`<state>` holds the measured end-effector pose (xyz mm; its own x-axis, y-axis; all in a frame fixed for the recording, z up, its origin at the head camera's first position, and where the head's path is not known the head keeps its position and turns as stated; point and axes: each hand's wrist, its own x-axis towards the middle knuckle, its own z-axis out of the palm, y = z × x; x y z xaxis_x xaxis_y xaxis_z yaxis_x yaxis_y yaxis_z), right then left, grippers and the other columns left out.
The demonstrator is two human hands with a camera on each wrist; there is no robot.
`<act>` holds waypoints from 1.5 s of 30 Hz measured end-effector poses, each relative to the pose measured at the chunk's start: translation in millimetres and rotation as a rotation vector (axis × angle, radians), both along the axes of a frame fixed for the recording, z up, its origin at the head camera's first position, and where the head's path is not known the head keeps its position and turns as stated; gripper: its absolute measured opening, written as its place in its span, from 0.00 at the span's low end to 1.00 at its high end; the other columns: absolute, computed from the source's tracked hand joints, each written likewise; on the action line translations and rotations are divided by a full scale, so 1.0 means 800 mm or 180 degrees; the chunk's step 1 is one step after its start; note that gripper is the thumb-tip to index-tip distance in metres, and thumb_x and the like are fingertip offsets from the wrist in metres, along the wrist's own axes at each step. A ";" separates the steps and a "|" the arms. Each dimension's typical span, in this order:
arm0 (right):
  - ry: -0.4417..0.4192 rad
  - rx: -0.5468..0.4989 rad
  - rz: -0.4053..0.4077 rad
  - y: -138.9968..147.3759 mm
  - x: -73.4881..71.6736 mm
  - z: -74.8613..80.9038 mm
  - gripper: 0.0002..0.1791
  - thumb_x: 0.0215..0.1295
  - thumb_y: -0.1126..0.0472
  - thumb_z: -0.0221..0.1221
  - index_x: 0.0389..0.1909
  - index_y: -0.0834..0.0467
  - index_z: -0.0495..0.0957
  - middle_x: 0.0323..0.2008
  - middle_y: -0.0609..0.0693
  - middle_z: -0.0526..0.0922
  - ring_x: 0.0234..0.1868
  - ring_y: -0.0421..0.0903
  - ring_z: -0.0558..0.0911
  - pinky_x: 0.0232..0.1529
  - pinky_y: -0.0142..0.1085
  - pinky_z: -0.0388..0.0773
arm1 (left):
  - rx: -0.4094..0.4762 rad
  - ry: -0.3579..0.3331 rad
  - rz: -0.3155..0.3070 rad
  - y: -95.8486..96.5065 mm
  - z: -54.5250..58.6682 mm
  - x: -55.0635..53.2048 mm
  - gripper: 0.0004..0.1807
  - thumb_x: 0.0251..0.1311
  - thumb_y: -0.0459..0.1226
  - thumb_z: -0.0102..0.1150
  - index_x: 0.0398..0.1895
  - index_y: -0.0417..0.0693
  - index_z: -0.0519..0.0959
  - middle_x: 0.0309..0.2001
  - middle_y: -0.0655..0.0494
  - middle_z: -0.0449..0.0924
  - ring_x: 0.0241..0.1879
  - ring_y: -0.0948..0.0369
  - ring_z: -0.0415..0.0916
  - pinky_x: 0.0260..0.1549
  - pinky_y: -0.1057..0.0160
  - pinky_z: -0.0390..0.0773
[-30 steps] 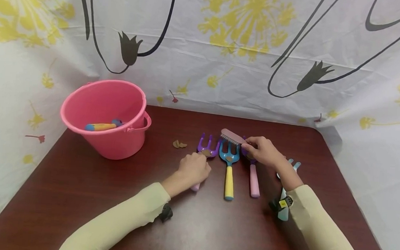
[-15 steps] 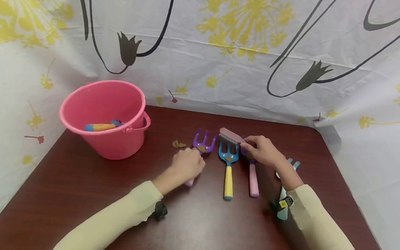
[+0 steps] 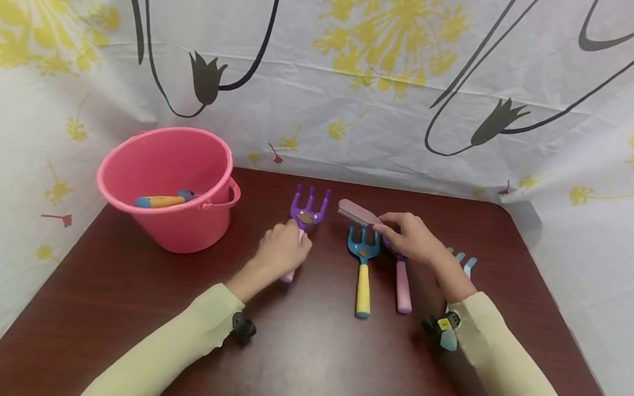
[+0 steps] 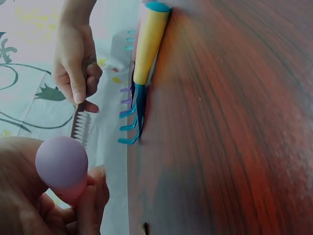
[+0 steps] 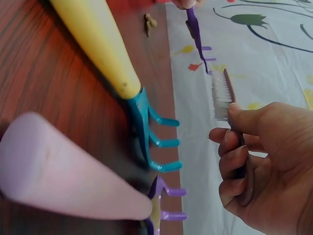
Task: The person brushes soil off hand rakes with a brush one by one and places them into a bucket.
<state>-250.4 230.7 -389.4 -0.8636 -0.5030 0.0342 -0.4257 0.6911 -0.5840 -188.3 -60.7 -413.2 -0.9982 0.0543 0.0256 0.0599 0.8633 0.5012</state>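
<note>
My left hand (image 3: 283, 247) grips the pink handle of a purple hand fork (image 3: 292, 213); a brown piece lies on the fork's head. The rounded end of that handle shows close up in the left wrist view. My right hand (image 3: 410, 235) holds a pinkish brush (image 3: 358, 211) by its handle, white bristles facing down. Under the brush is a blue hand fork (image 3: 363, 288) with a yellow handle and a brown spot on its head. Beside it lies a second purple fork (image 3: 403, 288) with a pink handle, its head partly hidden by my right hand.
A pink bucket (image 3: 195, 230) stands at the back left with a yellow-and-blue-handled tool (image 3: 160, 201) inside. A light blue fork (image 3: 469, 266) lies mostly under my right forearm. Small brown bits (image 5: 149, 24) lie on the table in the right wrist view. Patterned cloth hangs behind.
My left hand has moved left and away from me with the purple fork, apart from the blue one. The brush has shifted slightly left.
</note>
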 end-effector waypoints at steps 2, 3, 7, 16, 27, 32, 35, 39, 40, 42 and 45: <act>0.0055 -0.0018 0.0036 -0.005 0.000 0.002 0.17 0.77 0.53 0.57 0.54 0.62 0.82 0.23 0.48 0.75 0.22 0.45 0.74 0.29 0.42 0.72 | 0.0038 -0.0016 0.0023 -0.004 0.000 0.000 0.18 0.67 0.47 0.56 0.42 0.38 0.75 0.28 0.48 0.74 0.29 0.51 0.76 0.29 0.51 0.78; 0.0091 -0.0030 0.0062 -0.008 -0.001 0.003 0.17 0.77 0.54 0.57 0.54 0.62 0.82 0.25 0.50 0.77 0.23 0.46 0.74 0.30 0.42 0.72 | 0.0049 -0.0017 0.0030 -0.006 0.000 0.000 0.18 0.68 0.47 0.56 0.42 0.39 0.75 0.28 0.49 0.74 0.29 0.51 0.76 0.29 0.52 0.78; 0.0247 -0.0081 0.0204 -0.021 -0.001 0.006 0.16 0.76 0.56 0.57 0.53 0.63 0.82 0.33 0.54 0.82 0.28 0.47 0.75 0.34 0.43 0.73 | 0.0089 -0.0012 0.0054 -0.012 0.001 0.001 0.16 0.68 0.47 0.57 0.40 0.42 0.75 0.27 0.50 0.75 0.28 0.52 0.76 0.28 0.52 0.78; 0.0412 -0.0181 0.0782 -0.067 0.000 0.016 0.13 0.76 0.59 0.58 0.51 0.63 0.83 0.24 0.48 0.79 0.21 0.42 0.73 0.29 0.39 0.72 | 0.0074 -0.0003 0.0049 -0.015 -0.002 0.002 0.16 0.69 0.47 0.55 0.40 0.42 0.76 0.28 0.49 0.76 0.28 0.52 0.77 0.28 0.51 0.78; 0.0672 0.0073 0.1106 -0.107 -0.010 0.014 0.15 0.72 0.63 0.61 0.52 0.70 0.83 0.42 0.60 0.87 0.28 0.42 0.81 0.34 0.41 0.80 | 0.0092 -0.0085 0.0050 -0.016 0.002 0.007 0.16 0.70 0.46 0.54 0.41 0.40 0.77 0.28 0.50 0.75 0.27 0.53 0.76 0.28 0.51 0.78; 0.0673 0.0055 0.1118 -0.108 -0.015 0.009 0.15 0.73 0.64 0.61 0.53 0.70 0.82 0.41 0.58 0.87 0.25 0.40 0.77 0.32 0.39 0.77 | 0.0131 -0.0135 0.0072 -0.018 0.001 0.008 0.16 0.70 0.46 0.54 0.42 0.40 0.76 0.28 0.50 0.74 0.27 0.53 0.76 0.28 0.52 0.78; 0.0709 -0.0065 0.1124 -0.107 -0.015 0.008 0.14 0.73 0.64 0.60 0.52 0.69 0.82 0.37 0.54 0.86 0.24 0.40 0.74 0.30 0.38 0.74 | 0.0126 -0.0122 0.0082 -0.019 0.001 0.008 0.16 0.70 0.46 0.54 0.40 0.40 0.76 0.27 0.50 0.74 0.27 0.53 0.75 0.29 0.52 0.77; 0.0802 -0.0207 0.1070 -0.103 -0.014 0.010 0.10 0.72 0.64 0.61 0.48 0.66 0.83 0.31 0.52 0.83 0.25 0.43 0.74 0.30 0.39 0.74 | 0.0105 -0.0088 0.0102 -0.020 0.001 0.009 0.15 0.69 0.46 0.54 0.38 0.41 0.76 0.27 0.50 0.75 0.27 0.52 0.76 0.29 0.52 0.77; 0.0803 -0.0203 0.1049 -0.102 -0.014 0.010 0.10 0.72 0.64 0.61 0.47 0.66 0.84 0.32 0.51 0.83 0.25 0.43 0.74 0.31 0.40 0.75 | 0.0109 -0.0092 0.0104 -0.021 0.001 0.009 0.15 0.69 0.46 0.54 0.37 0.41 0.76 0.27 0.50 0.74 0.27 0.52 0.75 0.28 0.51 0.77; 0.0780 -0.0129 0.1050 -0.100 -0.014 0.010 0.11 0.72 0.63 0.62 0.48 0.66 0.84 0.34 0.52 0.84 0.27 0.43 0.76 0.32 0.40 0.76 | 0.0116 -0.0083 0.0099 -0.020 0.000 0.009 0.15 0.69 0.46 0.55 0.38 0.41 0.76 0.27 0.50 0.75 0.27 0.52 0.75 0.28 0.51 0.77; 0.0704 -0.0013 0.1156 -0.100 -0.013 0.009 0.12 0.72 0.63 0.61 0.50 0.66 0.84 0.37 0.53 0.85 0.29 0.41 0.77 0.34 0.40 0.77 | 0.0114 -0.0074 0.0085 -0.019 0.001 0.010 0.16 0.70 0.46 0.55 0.39 0.39 0.76 0.28 0.49 0.75 0.27 0.53 0.75 0.28 0.51 0.78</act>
<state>-261.1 150.8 -382.1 -0.6019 -0.7727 0.2015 -0.7565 0.4710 -0.4538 -180.0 -75.9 -412.7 -0.9996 0.0272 0.0039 0.0251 0.8458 0.5329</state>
